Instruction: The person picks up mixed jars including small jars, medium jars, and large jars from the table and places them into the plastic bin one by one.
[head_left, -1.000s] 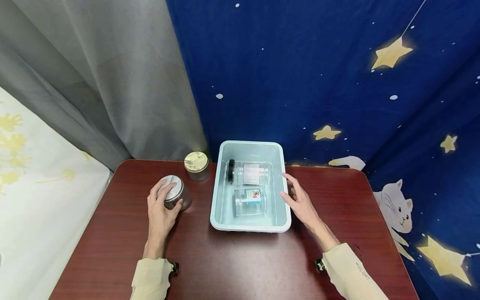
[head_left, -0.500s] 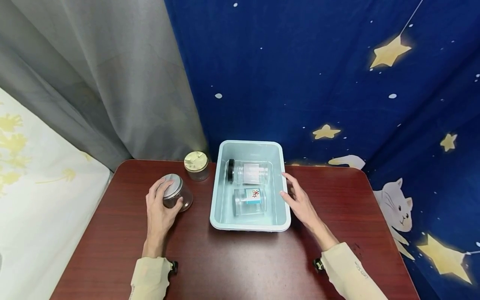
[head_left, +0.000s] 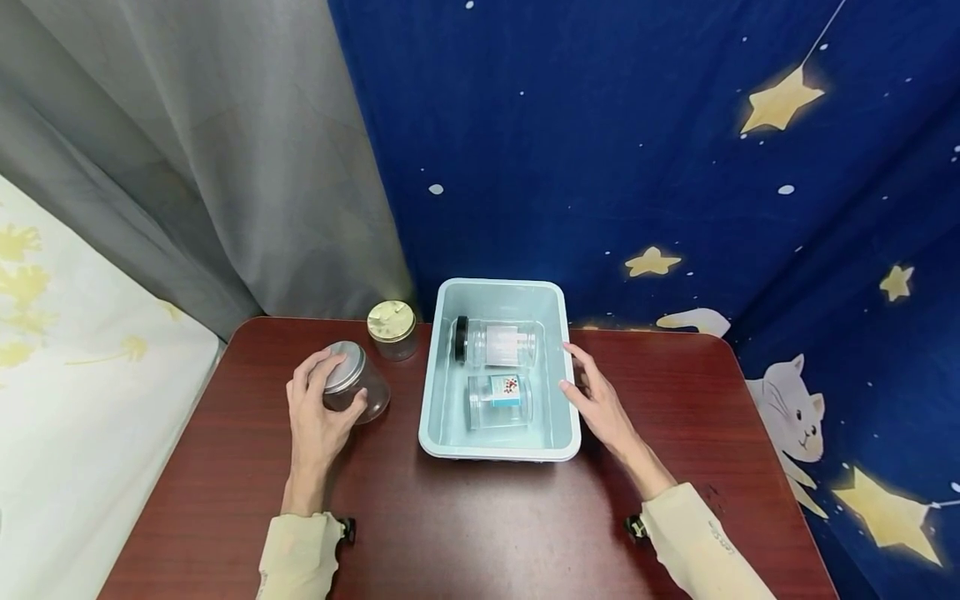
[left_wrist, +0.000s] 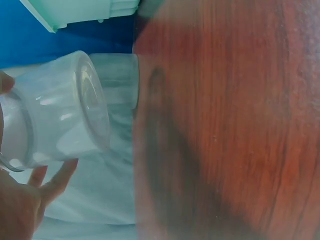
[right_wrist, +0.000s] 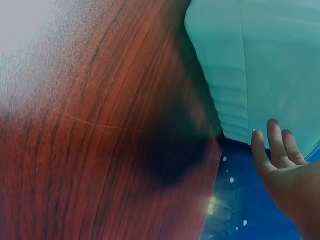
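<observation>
– What takes up the most room?
– The blue curtain (head_left: 540,150), printed with stars, along the far side. A grey curtain (head_left: 277,167) hangs at the far left.

– And in front of those?
– A red-brown table (head_left: 480,525), with a pale blue tub (head_left: 498,455) toward its far edge.

– What about the hands?
– The right hand (head_left: 606,408) is at the tub's right rim, fingers loosely spread and gripping nothing; I can't tell whether it presses there. The left hand (head_left: 313,412), left of the tub, is half closed around a clear jar (head_left: 372,392), fingers on top, thumb on the side.

– Is that jar resting on the table?
– It's raised just above it, tilted, top leaning left.

– Any others?
– In the tub, a far jar (head_left: 487,344) and a near jar (head_left: 500,412) lie on their sides. A squat jar (head_left: 397,348) stands upright on the table, left of the tub, near the far edge.

– Smallest bits?
– The held jar's silver lid (head_left: 348,367), the squat one's gold lid (head_left: 392,322), the near one's blue label (head_left: 505,390) and the far one's black lid (head_left: 461,338).
</observation>
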